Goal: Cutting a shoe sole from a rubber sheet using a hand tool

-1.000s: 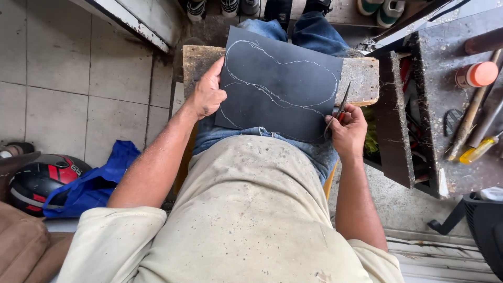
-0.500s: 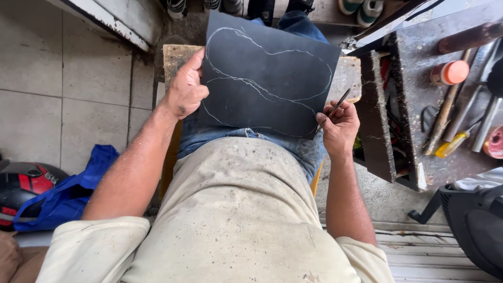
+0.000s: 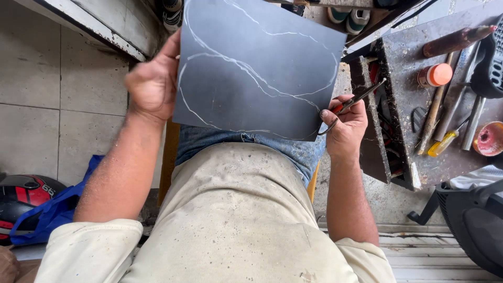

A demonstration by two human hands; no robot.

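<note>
Left hand (image 3: 152,84) grips the dark chalk-lined sheet (image 3: 257,68) taut while right hand (image 3: 346,126) closes on red-handled scissors (image 3: 352,104) at its edge.

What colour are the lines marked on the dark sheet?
White, on the dark grey sheet; head view.
</note>
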